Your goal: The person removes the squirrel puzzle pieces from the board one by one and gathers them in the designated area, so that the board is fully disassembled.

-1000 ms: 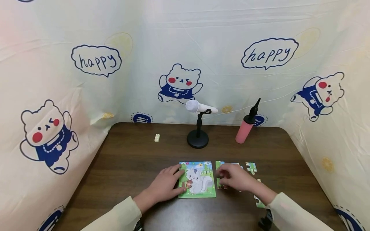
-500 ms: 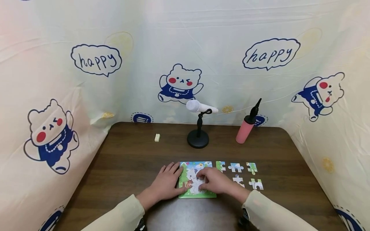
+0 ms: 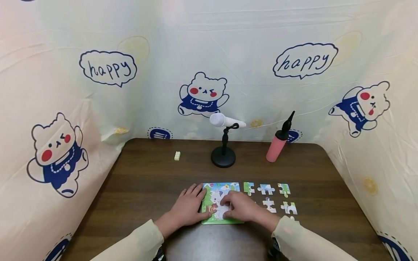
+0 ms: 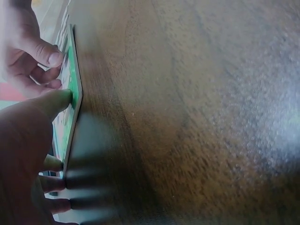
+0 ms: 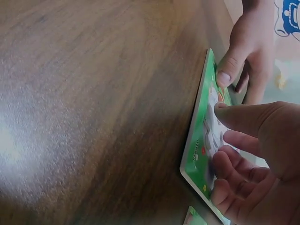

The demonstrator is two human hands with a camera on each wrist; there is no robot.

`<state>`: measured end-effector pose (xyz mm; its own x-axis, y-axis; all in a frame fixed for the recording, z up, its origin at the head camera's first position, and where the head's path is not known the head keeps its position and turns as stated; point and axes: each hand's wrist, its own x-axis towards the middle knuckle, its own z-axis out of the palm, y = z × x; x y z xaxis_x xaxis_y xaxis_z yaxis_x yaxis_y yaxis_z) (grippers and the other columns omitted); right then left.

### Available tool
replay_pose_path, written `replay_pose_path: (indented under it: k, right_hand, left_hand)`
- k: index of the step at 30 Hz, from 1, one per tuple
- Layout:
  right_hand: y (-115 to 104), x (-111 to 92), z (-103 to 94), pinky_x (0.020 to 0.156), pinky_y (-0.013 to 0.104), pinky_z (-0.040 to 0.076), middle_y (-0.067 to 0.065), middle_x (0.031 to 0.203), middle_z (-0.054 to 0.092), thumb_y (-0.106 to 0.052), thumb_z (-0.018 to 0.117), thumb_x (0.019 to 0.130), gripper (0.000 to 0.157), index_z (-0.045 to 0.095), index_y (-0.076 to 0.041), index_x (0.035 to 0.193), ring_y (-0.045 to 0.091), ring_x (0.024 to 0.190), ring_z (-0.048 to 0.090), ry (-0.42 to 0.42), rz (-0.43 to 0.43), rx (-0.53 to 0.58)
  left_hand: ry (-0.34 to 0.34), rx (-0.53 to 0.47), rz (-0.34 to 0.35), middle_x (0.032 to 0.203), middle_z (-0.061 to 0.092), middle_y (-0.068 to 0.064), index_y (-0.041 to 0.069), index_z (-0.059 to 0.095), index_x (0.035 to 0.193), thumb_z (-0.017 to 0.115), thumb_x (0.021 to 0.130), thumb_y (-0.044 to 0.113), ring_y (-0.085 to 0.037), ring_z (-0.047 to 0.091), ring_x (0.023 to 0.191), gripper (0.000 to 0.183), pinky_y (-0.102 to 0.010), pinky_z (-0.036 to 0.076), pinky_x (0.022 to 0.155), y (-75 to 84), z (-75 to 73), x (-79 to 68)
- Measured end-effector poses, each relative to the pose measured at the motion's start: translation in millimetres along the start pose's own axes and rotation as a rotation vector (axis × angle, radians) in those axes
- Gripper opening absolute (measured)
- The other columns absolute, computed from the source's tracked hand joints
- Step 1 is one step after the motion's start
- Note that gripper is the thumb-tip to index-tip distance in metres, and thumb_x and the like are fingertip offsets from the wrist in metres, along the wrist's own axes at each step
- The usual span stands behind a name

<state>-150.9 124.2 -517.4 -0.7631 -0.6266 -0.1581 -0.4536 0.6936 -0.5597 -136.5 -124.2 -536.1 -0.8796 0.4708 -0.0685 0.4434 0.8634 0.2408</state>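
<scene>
A square green puzzle board (image 3: 217,220) with a white squirrel picture lies on the table. My left hand (image 3: 187,206) spreads at its left side, the thumb (image 4: 60,97) resting on the board's near corner area. Over the board's right half is my right hand (image 3: 241,206). In the right wrist view its thumb (image 5: 225,111) and index finger touch the squirrel picture, a little apart, with the other fingers bent; no loose piece shows between them. Right of the board lie several loose jigsaw pieces (image 3: 266,189), some partly hidden by the right hand and sleeve.
Behind the board, a white microphone (image 3: 225,120) sits on a black stand (image 3: 223,156). A pink hand pump (image 3: 275,149) with a black top stands at the back right. One small cream toy brick (image 3: 177,156) lies at the back left. Printed curtains surround the table (image 3: 147,181).
My right hand has moved left from the loose pieces onto the puzzle board and stays there, uncovering several pieces. The left hand keeps its place at the board's left edge.
</scene>
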Motion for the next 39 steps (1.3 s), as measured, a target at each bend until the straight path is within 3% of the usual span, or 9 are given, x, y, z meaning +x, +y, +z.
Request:
replay_pose_path:
  k: [11,21,32,39]
  right_hand:
    - [-6,1,4.3,0.071,0.024,0.044,-0.004,0.089,0.062,-0.024,0.089,0.079,0.031,0.077,-0.014,0.106,0.006,0.075,0.047,0.0,-0.035,-0.052]
    - [-7,0,4.5,0.068,0.024,0.041,-0.002,0.085,0.059,-0.022,0.092,0.075,0.034,0.074,-0.016,0.103,0.007,0.074,0.046,0.04,-0.012,-0.007]
    - [-8,-2,-0.2,0.068,0.023,0.046,-0.006,0.084,0.064,-0.011,0.084,0.084,0.02,0.074,-0.015,0.101,0.006,0.074,0.053,0.032,-0.029,0.061]
    - [-7,-10,-17.7,0.069,0.024,0.048,-0.01,0.085,0.065,-0.013,0.076,0.094,0.009,0.075,-0.016,0.103,0.004,0.074,0.055,0.064,-0.016,0.099]
  left_hand:
    - [-0.012,-0.003,-0.025,0.161,0.041,-0.015,0.009,0.05,0.152,0.062,0.091,0.065,-0.041,0.038,0.148,0.084,-0.064,0.037,0.112,1.7,-0.2,-0.1]
    - [-0.026,-0.01,-0.033,0.162,0.039,-0.014,0.009,0.05,0.153,0.062,0.092,0.062,-0.04,0.037,0.148,0.082,-0.064,0.036,0.113,2.2,1.5,0.4]
    - [-0.03,-0.02,-0.031,0.162,0.039,-0.015,0.009,0.05,0.152,0.062,0.092,0.062,-0.041,0.037,0.148,0.081,-0.065,0.037,0.112,2.9,-0.1,-0.1]
    - [-0.028,-0.003,-0.028,0.163,0.038,-0.014,0.01,0.049,0.153,0.06,0.092,0.065,-0.041,0.036,0.149,0.083,-0.064,0.036,0.113,1.5,1.9,0.6]
